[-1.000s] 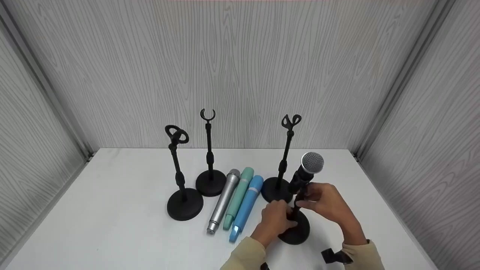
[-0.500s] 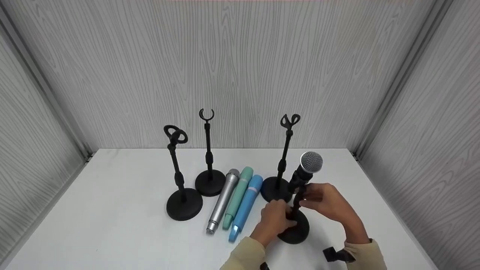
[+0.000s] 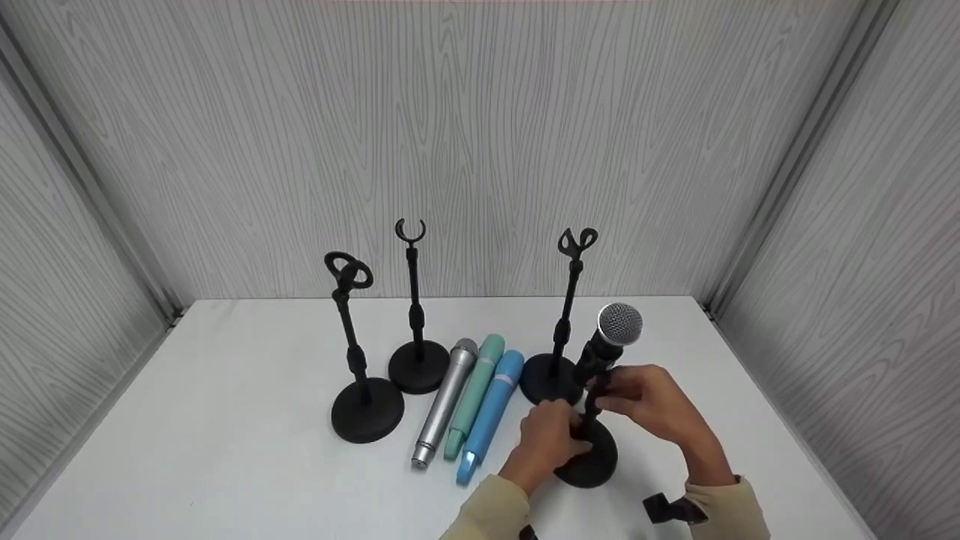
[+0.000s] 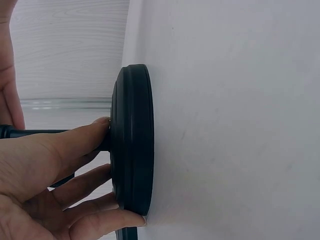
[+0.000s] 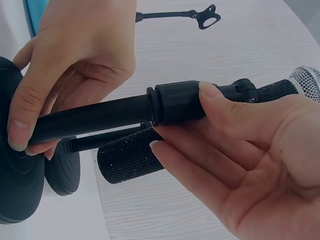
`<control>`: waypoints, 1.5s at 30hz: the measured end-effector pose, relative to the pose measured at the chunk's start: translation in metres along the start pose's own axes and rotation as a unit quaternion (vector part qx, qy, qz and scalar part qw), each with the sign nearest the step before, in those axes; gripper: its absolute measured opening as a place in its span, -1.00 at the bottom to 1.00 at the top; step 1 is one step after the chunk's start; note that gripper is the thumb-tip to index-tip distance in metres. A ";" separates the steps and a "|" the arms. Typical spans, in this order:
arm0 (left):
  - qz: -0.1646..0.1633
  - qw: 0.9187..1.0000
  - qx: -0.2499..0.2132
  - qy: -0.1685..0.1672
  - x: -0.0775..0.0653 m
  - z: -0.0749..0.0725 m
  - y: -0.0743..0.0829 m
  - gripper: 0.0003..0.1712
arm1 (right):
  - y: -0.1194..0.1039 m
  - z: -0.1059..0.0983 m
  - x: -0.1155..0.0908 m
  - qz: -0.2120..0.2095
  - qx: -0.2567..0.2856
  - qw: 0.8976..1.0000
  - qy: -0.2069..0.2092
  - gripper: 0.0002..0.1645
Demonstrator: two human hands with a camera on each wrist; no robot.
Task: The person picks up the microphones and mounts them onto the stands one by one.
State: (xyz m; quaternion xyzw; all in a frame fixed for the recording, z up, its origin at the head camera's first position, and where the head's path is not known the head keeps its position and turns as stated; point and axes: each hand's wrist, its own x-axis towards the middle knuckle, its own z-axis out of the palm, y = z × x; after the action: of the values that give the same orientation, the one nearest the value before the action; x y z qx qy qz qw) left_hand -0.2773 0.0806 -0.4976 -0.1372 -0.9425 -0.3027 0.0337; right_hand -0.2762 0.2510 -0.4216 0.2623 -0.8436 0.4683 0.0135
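Note:
A black microphone with a silver mesh head point(image 3: 620, 324) sits tilted in the clip of a short black microphone stand at the front right; its dark, glittery body point(image 5: 125, 156) shows below the clip. My left hand point(image 3: 550, 436) holds this stand low down, thumb and fingers about the foot of the pole point(image 5: 92, 119) and on the round base point(image 4: 132, 140). Higher up, my right hand point(image 3: 646, 401) pinches the thick collar point(image 5: 177, 102) of the pole between thumb and fingers. The base stands on the white table.
Left of my hands lie a silver microphone point(image 3: 446, 405), a green microphone point(image 3: 475, 397) and a blue microphone point(image 3: 491, 416), side by side. Bare stands rise behind them: one left point(image 3: 367, 409), one back point(image 3: 418, 366), another point(image 3: 551, 377) close behind the held stand. Grey wood-grain walls point(image 3: 450, 150) enclose the table.

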 end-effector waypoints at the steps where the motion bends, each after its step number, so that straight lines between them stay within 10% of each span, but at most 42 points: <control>1: 0.000 1.000 0.001 0.000 0.000 0.000 0.000 -0.73 | -0.001 0.001 0.000 0.003 -0.007 1.000 0.012 -0.78; 11: -0.005 1.000 -0.007 -0.013 0.001 0.000 0.000 -0.74 | -0.010 0.005 0.000 0.051 -0.085 0.991 0.091 -0.84; 29: -0.005 1.000 -0.008 -0.017 0.002 -0.001 0.000 -0.75 | 0.003 -0.001 -0.001 0.016 0.028 0.998 -0.058 -0.60; 45: -0.001 1.000 -0.012 -0.008 0.002 0.000 -0.001 -0.75 | -0.005 0.009 0.002 0.059 -0.089 0.990 0.095 -0.65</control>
State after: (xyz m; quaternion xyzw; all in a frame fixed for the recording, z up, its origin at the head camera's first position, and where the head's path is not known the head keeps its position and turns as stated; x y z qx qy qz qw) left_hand -0.2795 0.0804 -0.4980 -0.1392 -0.9393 -0.3125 0.0246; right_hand -0.2737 0.2412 -0.4223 0.1642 -0.8911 0.4136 0.0890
